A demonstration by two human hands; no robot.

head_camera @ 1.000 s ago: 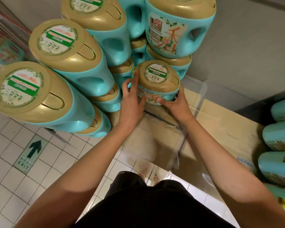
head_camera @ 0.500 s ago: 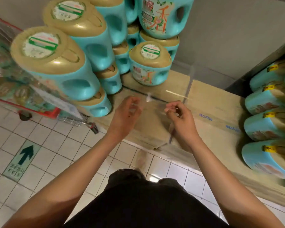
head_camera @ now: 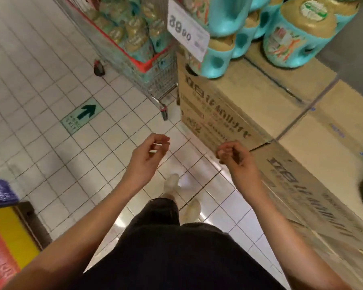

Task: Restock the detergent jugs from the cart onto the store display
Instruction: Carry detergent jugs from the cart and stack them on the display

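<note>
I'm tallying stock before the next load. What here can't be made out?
Head view only:
- cart jugs: blurred behind the wire mesh, cut by the top edge; uncountable.
- display jugs: stack cut off by the top edge.
- price sign: small print blurred.
- carton lettering: motion-blurred, unreadable.

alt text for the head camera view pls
A person's empty left hand and right hand hover above white floor tiles. Ahead, a wire cart holds teal detergent jugs, beside more jugs stacked on cardboard boxes.

Shop: price sign (head_camera: 188, 28), wire cart (head_camera: 134, 49), stacked detergent jugs (head_camera: 298, 34).
</note>
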